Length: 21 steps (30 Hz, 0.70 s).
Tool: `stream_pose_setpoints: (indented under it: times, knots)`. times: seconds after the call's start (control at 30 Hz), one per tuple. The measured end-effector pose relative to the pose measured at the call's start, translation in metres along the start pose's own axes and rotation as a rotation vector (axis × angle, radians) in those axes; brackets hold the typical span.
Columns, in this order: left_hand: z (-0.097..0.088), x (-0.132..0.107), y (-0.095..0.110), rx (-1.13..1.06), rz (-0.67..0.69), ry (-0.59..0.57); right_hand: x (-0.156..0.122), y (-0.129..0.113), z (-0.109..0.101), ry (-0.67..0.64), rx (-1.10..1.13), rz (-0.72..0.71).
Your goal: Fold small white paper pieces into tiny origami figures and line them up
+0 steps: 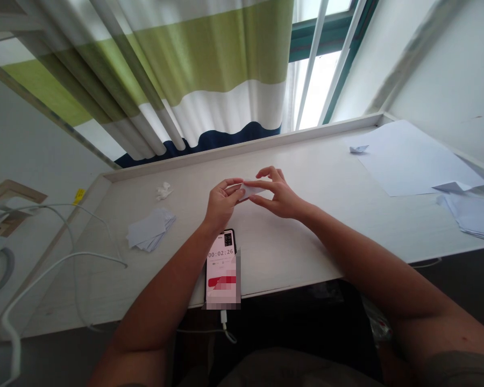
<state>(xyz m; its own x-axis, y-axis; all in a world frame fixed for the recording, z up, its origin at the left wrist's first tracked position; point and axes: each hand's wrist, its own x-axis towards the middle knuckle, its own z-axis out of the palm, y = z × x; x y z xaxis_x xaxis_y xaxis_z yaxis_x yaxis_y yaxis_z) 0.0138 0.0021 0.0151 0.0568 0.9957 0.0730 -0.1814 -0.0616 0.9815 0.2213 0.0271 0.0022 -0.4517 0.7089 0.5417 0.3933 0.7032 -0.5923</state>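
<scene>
Above the middle of the white desk I hold a small folded piece of white paper (253, 189). My left hand (222, 201) pinches its left end between thumb and fingers. On the paper's right side is my right hand (280, 193), its index finger laid along the upper edge and its thumb below; the other fingers are raised and bent. The paper's underside and part of its left end are hidden by the fingers. Just below my left wrist lies a phone (221, 269) showing a timer, partly blurred out.
To the left are a stack of paper slips (151, 230) and a crumpled tissue (164, 191). White cables (64, 258) cross the desk's left end. At the right lie large white sheets (411, 156), a small folded paper boat (358, 149) and a paper pile (474, 215). A raised rim (242, 149) borders the back.
</scene>
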Motion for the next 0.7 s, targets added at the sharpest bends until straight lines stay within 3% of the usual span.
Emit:
stream_pose_setpoints:
  times: [0.13, 0.3, 0.5, 0.7]
  knots:
    - [-0.0053, 0.0051, -0.0005, -0.058, -0.032, 0.023, 0.0004, 0.0062, -0.0012, -0.067, 0.05, -0.085]
    - [-0.0083, 0.0057, 0.0029, -0.027, -0.013, -0.028, 0.003, 0.0093, -0.0049, 0.006, 0.111, -0.12]
    - [-0.0078, 0.0021, 0.0057, 0.008, 0.032, -0.167, 0.0036, 0.0071, -0.0022, 0.142, 0.178, -0.061]
    - [-0.007, 0.0011, 0.0041, 0.084, 0.111, -0.116, 0.0042, 0.0033, 0.0004, 0.172, 0.345, 0.053]
